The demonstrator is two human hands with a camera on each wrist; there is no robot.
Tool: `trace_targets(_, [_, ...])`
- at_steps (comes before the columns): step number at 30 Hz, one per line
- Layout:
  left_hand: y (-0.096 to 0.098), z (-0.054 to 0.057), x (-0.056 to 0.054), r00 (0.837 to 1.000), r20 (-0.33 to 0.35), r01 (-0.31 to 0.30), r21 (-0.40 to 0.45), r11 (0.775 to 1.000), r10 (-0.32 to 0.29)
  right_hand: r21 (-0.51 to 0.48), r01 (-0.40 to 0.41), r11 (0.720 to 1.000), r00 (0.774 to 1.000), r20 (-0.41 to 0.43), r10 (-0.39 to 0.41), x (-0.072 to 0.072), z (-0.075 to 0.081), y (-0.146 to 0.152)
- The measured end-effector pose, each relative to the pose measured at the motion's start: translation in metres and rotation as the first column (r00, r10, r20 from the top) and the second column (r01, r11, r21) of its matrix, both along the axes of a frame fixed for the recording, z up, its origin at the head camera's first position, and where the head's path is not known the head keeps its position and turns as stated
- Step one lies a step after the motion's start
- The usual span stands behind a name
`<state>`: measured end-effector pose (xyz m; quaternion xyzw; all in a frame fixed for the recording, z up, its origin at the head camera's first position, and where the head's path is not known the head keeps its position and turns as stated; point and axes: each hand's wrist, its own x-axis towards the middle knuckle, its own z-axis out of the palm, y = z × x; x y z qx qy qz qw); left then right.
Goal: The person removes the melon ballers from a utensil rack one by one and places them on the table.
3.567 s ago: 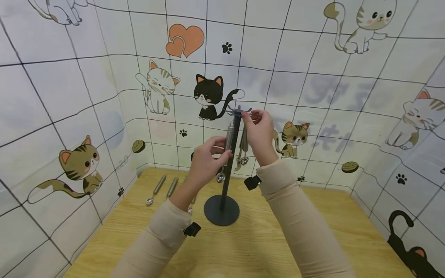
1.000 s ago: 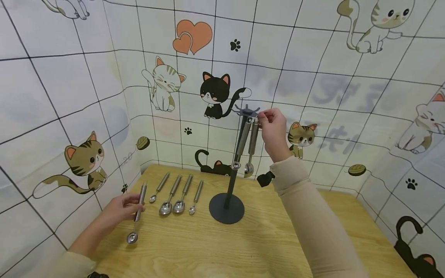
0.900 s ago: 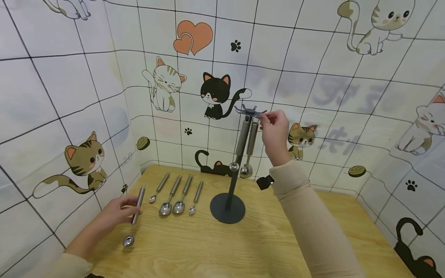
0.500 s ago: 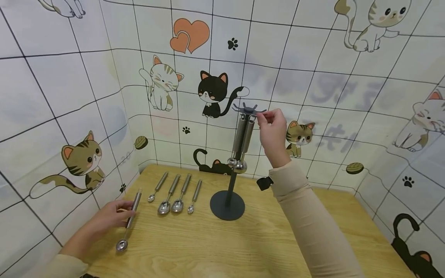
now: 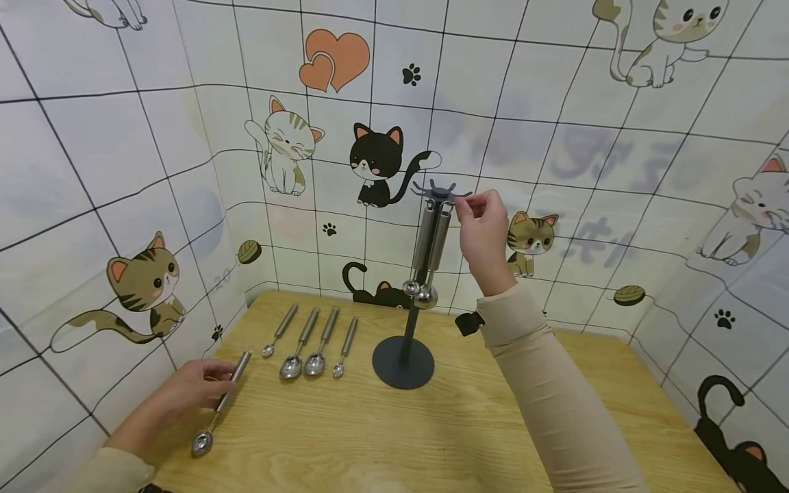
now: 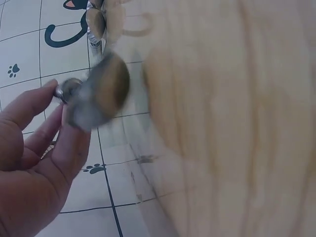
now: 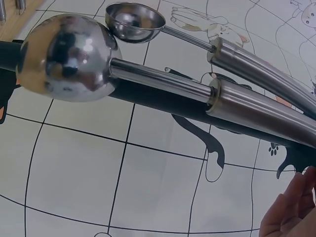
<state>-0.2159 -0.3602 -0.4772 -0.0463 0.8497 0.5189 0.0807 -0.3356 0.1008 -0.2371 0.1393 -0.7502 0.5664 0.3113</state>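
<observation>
The left hand (image 5: 188,388) holds a scoop (image 5: 241,366) by its handle, between thumb and fingers, at the left side of the table (image 5: 493,424); whether the scoop touches it, one cannot tell. The right hand (image 5: 484,233) pinches the stand (image 5: 411,329) at its top. Two more scoops (image 5: 439,239) hang there. Four spoons (image 5: 315,364) lie between.

Held scoop (image 6: 101,93): blurred in the left wrist view!
Right hand (image 7: 290,210): sliced off by the right wrist view's edge.
Stand pole (image 5: 409,332): partly masked by hanging scoops (image 5: 440,241).
</observation>
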Motion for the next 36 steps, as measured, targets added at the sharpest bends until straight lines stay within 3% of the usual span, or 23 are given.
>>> trace_targets(11, [0.002, 0.0, -0.005, 0.999, 0.008, -0.029, -0.155, 0.988, 0.031, 0.032, -0.002, 0.999, 1.0, 0.011, 0.001, 0.003, 0.002, 0.002])
trace_targets(20, [0.004, 0.002, -0.006, 0.999, -0.022, 0.031, -0.237, 0.971, -0.038, 0.034, -0.003, 0.999, 1.0, 0.015, 0.002, 0.004, 0.003, 0.002])
trace_targets(29, [0.002, -0.003, -0.008, 1.0, -0.013, 0.017, -0.214, 0.977, -0.02, 0.052, 0.01, 0.999, 1.0, 0.019, -0.011, 0.007, 0.005, 0.002])
trace_targets(36, [0.002, -0.004, -0.011, 0.999, -0.005, 0.049, -0.167, 0.985, -0.051, 0.066, 0.023, 0.998, 0.999, 0.027, -0.025, 0.008, 0.005, 0.001])
